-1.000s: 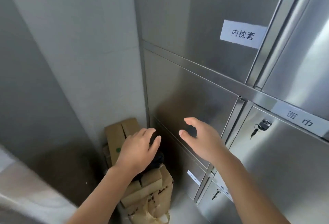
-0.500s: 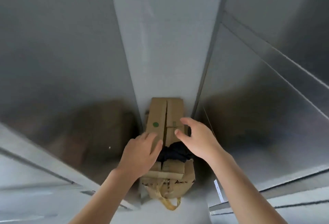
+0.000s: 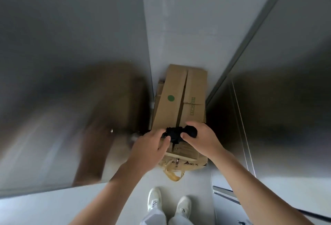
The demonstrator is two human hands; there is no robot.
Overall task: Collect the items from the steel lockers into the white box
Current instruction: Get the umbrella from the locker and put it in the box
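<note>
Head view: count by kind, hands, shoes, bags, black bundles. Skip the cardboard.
hands: 2, left hand and right hand
black bundle: 1, gripped by both hands
yellow bag: 1, on the floor under the cardboard stack
white shoes: 2
total: 6

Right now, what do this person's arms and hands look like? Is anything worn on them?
The left forearm and right forearm are bare, with no sleeves in view. The left hand and right hand show no gloves, rings or watch. Below are pale trousers and white sneakers.
</note>
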